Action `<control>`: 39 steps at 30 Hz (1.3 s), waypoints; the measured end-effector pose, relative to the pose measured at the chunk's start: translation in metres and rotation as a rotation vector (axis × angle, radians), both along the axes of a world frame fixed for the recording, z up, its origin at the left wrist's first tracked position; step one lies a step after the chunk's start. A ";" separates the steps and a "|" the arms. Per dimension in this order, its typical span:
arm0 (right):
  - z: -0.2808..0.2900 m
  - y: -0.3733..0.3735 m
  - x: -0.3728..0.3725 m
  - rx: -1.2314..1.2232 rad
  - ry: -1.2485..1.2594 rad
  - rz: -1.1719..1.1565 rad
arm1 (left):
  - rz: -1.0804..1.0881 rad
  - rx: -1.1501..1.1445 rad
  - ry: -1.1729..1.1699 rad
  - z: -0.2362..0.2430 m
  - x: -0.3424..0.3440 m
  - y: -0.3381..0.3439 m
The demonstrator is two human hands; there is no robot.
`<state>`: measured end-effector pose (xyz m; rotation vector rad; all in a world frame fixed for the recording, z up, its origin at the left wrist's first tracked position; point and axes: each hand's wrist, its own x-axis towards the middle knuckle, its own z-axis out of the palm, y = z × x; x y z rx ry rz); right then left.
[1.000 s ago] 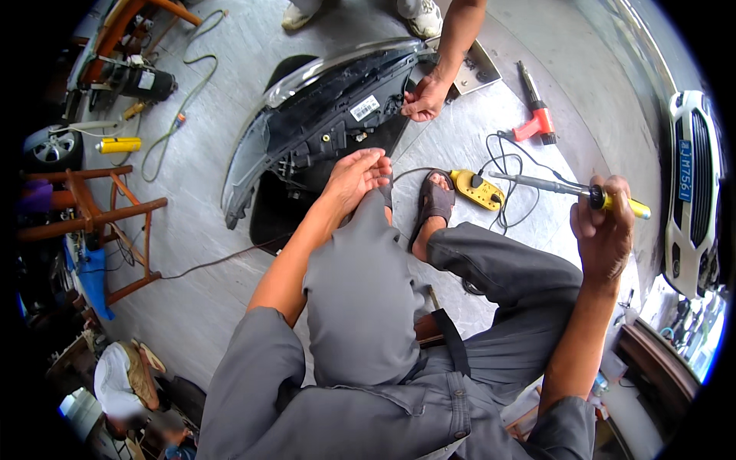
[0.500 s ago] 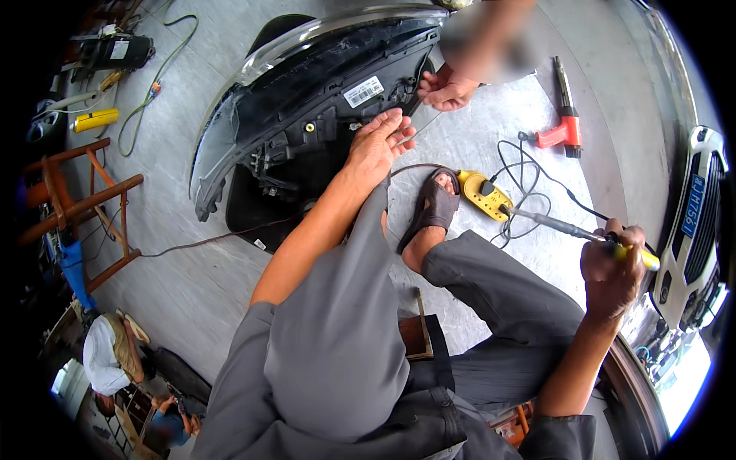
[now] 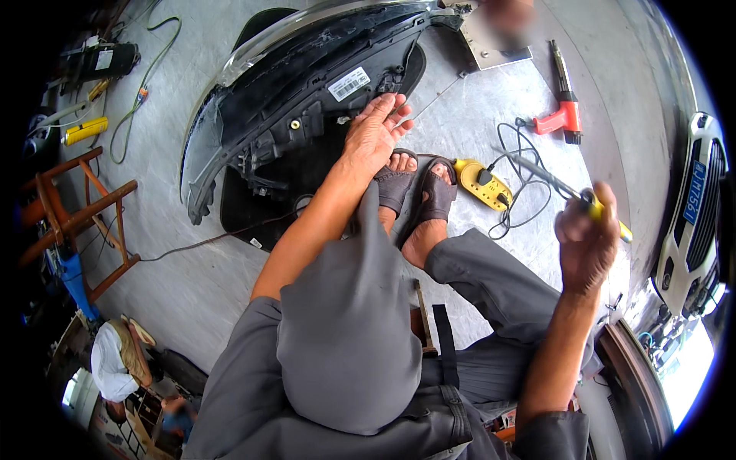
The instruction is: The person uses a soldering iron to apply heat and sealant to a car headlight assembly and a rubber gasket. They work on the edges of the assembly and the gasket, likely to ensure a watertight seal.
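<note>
Left hand rested on headlight, fingers spread. Right hand fisted round soldering iron. Risk: tip melting cord.

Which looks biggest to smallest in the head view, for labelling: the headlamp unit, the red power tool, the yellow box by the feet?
1. headlamp unit, by far the largest.
2. and 3. red power tool and yellow box look alike; fisheye bending leaves that unsure.
</note>
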<state>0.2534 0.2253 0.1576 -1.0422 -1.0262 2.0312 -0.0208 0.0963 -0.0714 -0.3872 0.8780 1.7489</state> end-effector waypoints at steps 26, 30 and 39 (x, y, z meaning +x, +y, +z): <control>-0.154 0.011 -0.074 0.019 -0.160 0.001 | 0.096 -0.101 0.050 0.016 0.011 0.020; -0.149 0.008 -0.081 0.067 -0.217 0.021 | 0.097 -0.137 0.115 0.019 0.013 0.023; -0.145 0.005 -0.096 0.173 -0.315 0.049 | 0.079 -0.157 0.141 0.022 0.015 0.019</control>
